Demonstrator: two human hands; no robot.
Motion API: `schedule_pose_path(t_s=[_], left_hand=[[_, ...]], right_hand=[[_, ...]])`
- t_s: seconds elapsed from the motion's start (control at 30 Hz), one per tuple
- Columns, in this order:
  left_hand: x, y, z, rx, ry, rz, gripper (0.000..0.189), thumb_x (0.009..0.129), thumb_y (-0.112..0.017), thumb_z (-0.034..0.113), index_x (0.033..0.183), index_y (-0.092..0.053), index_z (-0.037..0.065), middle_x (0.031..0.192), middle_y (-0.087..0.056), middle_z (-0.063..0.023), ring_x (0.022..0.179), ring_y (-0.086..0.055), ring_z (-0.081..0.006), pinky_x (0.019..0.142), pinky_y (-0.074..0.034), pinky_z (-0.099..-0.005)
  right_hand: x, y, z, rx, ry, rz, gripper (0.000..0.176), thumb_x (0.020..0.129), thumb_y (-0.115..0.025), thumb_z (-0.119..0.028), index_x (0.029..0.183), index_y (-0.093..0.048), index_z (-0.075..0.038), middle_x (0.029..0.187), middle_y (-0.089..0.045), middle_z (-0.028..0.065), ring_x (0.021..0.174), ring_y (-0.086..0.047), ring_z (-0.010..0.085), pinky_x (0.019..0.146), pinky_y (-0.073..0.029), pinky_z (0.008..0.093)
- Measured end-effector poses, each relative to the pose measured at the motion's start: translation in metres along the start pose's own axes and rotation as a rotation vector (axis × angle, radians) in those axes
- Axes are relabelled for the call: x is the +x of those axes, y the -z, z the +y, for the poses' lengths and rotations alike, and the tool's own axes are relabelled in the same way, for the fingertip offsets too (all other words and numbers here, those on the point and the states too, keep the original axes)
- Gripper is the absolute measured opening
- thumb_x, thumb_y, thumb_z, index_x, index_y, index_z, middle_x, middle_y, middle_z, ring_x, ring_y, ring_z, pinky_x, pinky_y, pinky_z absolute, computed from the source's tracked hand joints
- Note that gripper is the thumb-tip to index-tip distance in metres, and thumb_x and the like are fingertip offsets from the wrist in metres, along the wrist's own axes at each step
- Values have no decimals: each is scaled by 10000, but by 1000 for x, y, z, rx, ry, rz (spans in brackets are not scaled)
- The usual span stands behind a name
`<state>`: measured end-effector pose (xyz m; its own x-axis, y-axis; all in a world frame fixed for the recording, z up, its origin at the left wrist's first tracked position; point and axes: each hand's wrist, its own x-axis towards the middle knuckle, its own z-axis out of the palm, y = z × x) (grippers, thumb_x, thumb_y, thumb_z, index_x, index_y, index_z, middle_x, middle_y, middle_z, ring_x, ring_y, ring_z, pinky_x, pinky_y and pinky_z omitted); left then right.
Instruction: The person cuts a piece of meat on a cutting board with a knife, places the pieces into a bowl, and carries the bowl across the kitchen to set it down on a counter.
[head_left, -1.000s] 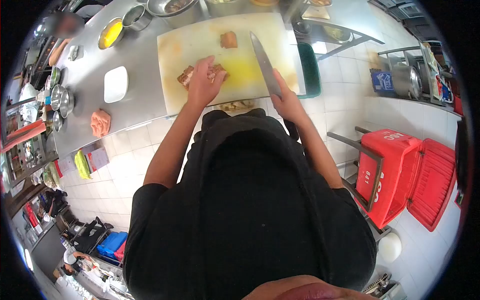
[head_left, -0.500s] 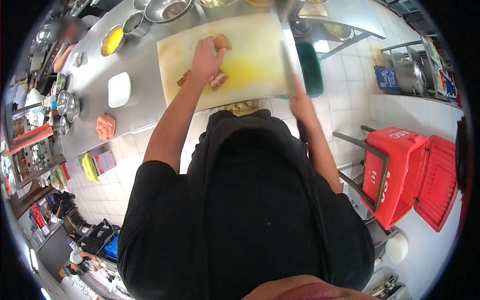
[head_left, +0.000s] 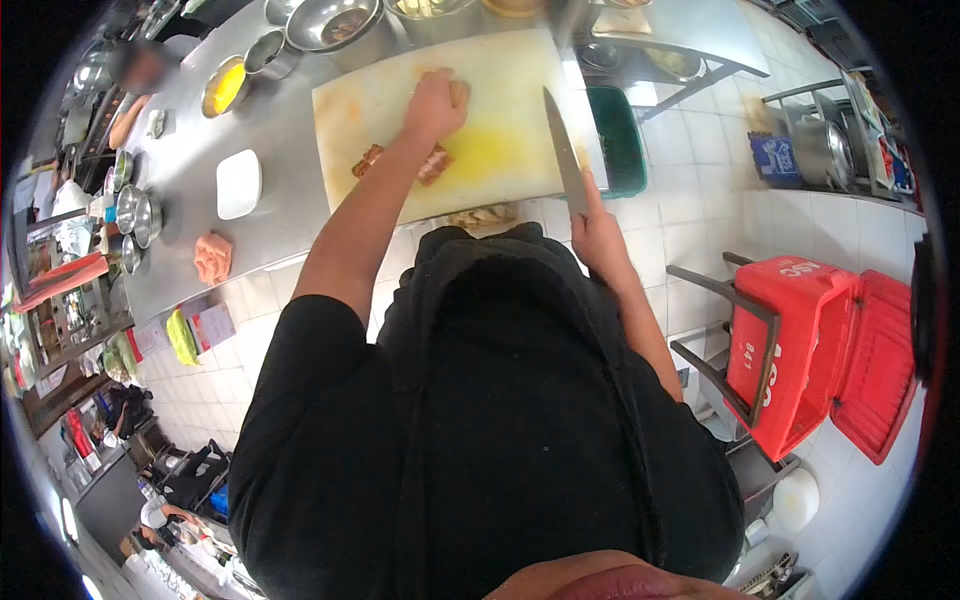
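Note:
A pale, yellow-stained cutting board [head_left: 510, 75] lies on the steel counter. My left hand [head_left: 436, 108] is closed on a brown piece of meat [head_left: 460, 94] near the far middle of the board; its fingertips are partly hidden. Below that wrist lie more meat pieces, a reddish-brown one [head_left: 368, 161] at the left and another [head_left: 434, 166] at the right of my forearm. My right hand [head_left: 599, 238] grips a long kitchen knife [head_left: 564, 145] by its handle. The blade points away from me, over the board's right side.
Steel bowls stand behind the board, and a bowl of yellow liquid [head_left: 226, 88] is at the left. A white dish [head_left: 239, 184] and a pinkish cloth [head_left: 213, 258] lie on the counter. Right of the board is a green bin [head_left: 622, 140]; a red cooler [head_left: 790, 340] stands farther right.
My left hand has shifted slightly right, covering more of the meat piece. My right hand has moved down and a little left, and the knife blade has swung left over the board.

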<state>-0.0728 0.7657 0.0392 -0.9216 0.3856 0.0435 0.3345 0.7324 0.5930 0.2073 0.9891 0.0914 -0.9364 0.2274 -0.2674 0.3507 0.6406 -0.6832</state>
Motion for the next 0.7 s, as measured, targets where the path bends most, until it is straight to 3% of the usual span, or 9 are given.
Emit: schedule_pose_path(t_s=[0.1, 0.2, 0.4, 0.6, 0.7], left_hand=[[-29, -17, 1, -46, -377, -83, 530, 849, -667, 154, 1346, -538, 22, 1277, -576, -243, 1163, -582, -439, 1020, -490, -494], [-54, -11, 19, -140, -371, -228, 604, 833, -732, 119, 1394, -519, 52, 1352, -547, -225, 1277, -539, -401, 1086, -463, -441], [-70, 2, 11, -59, -349, -19, 556, 834, -782, 216, 1314, -558, 51, 1266, -578, -194, 1203, -569, -389, 1036, -487, -445], [-75, 5, 14, -38, -328, -49, 371, 868, -764, 259, 1131, -615, 43, 1097, -613, -154, 1077, -604, -373, 918, -503, -452], [-74, 0, 13, -42, -309, -83, 355, 870, -759, 251, 1127, -617, 52, 1106, -610, -155, 1074, -607, -370, 922, -504, -449]], right_hand=[[-4, 3, -8, -85, 4, -34, 793, 948, -528, -91, 1645, -177, -233, 883, -680, 335, 838, -662, 518, 774, -508, 589], [2, 3, -22, -220, 29, -74, 783, 947, -523, -69, 1638, -204, -253, 857, -686, 307, 826, -674, 498, 753, -509, 586], [28, -6, -53, -406, 92, -213, 806, 954, -526, -57, 1644, -190, -304, 862, -697, 283, 814, -684, 469, 730, -516, 568], [40, -5, -52, -500, 179, -254, 816, 946, -508, -28, 1641, -214, -337, 852, -704, 263, 804, -701, 439, 722, -534, 545], [43, -5, -54, -543, 172, -260, 818, 943, -515, -33, 1640, -220, -344, 854, -708, 255, 800, -702, 433, 723, -536, 542]])
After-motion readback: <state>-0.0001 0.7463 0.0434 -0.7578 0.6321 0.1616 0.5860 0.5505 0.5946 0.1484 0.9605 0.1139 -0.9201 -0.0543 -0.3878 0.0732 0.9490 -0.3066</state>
